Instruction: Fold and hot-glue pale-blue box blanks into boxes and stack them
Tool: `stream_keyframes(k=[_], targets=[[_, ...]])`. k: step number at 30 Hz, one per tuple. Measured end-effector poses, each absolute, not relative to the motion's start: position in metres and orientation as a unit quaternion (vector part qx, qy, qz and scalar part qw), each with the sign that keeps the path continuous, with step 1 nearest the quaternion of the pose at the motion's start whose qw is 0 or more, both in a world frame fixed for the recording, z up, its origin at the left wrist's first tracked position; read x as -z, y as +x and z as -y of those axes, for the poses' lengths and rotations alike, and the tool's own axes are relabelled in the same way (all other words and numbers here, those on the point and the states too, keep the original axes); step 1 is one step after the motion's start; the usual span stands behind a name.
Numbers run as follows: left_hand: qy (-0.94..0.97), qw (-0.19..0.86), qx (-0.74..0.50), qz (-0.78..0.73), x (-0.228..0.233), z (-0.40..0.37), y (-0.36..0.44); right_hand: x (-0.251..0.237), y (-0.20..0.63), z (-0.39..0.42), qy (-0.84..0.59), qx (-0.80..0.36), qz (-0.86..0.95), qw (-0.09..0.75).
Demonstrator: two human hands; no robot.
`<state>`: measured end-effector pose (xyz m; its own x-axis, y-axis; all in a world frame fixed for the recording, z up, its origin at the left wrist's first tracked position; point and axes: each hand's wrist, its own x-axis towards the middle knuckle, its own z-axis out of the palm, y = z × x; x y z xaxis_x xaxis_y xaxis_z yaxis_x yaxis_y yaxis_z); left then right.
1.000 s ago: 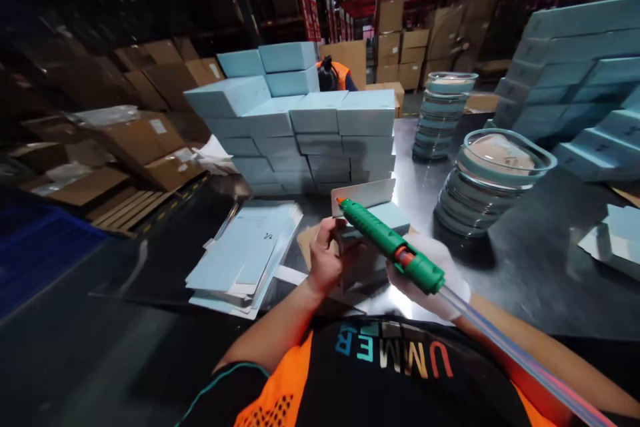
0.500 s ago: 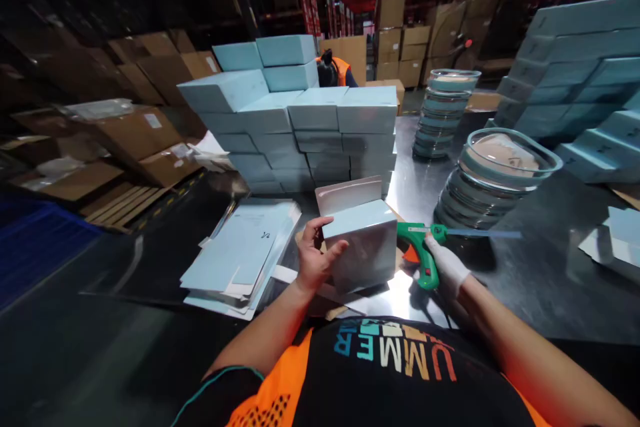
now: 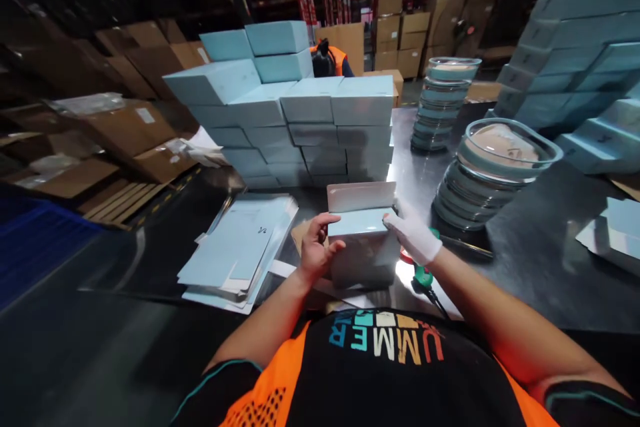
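Note:
A light-blue cardboard box (image 3: pixel 363 257) stands in front of me with one flap (image 3: pixel 361 197) raised at its far side. My bare left hand (image 3: pixel 317 247) grips the box's left side, thumb on the near face and fingers at the top edge. On the right, my right hand (image 3: pixel 414 233), in a white glove, holds the box near its upper right corner. A green glue gun (image 3: pixel 423 276) lies on the table beneath my right hand and wrist, mostly hidden, its cord running toward me.
Flat light-blue box blanks (image 3: pixel 240 240) are piled at left. A wall of finished boxes (image 3: pixel 305 120) rises behind, with more boxes (image 3: pixel 575 53) at far right. Stacked clear glass containers (image 3: pixel 480 180) and a taller stack (image 3: pixel 443 107) stand right. Another person (image 3: pixel 330 60) is behind the boxes.
My right hand has let go of the glue gun, leaving it on the table, and moved left onto the box. The box is turned slightly; my left hand stays on it.

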<state>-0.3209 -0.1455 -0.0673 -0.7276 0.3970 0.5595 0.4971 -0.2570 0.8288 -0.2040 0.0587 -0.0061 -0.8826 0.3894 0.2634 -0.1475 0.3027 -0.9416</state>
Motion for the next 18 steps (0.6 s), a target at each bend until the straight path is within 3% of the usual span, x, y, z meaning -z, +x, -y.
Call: stream_keyframes(k=[5, 9, 12, 15, 18], targets=[[-0.413, 0.069, 0.725, 0.547, 0.068, 0.148, -0.328, 0.026, -0.188, -0.08, 0.085, -0.479, 0.83, 0.274], [-0.536, 0.086, 0.686, 0.484, 0.059, 0.151, -0.338, 0.038, -0.174, -0.083, 0.189, -0.463, 0.818, 0.284], [-0.597, 0.072, 0.64, 0.478, 0.055, 0.155, -0.344, 0.037, -0.169, -0.073, 0.195, -0.448, 0.818, 0.303], [-0.553, 0.024, 0.675, 0.488, 0.062, 0.156, -0.345, 0.035, -0.166, -0.064, 0.168, -0.456, 0.808, 0.335], [-0.417, -0.106, 0.718, 0.547, 0.079, 0.154, -0.34, 0.037, -0.168, -0.064, 0.054, -0.499, 0.776, 0.383]])
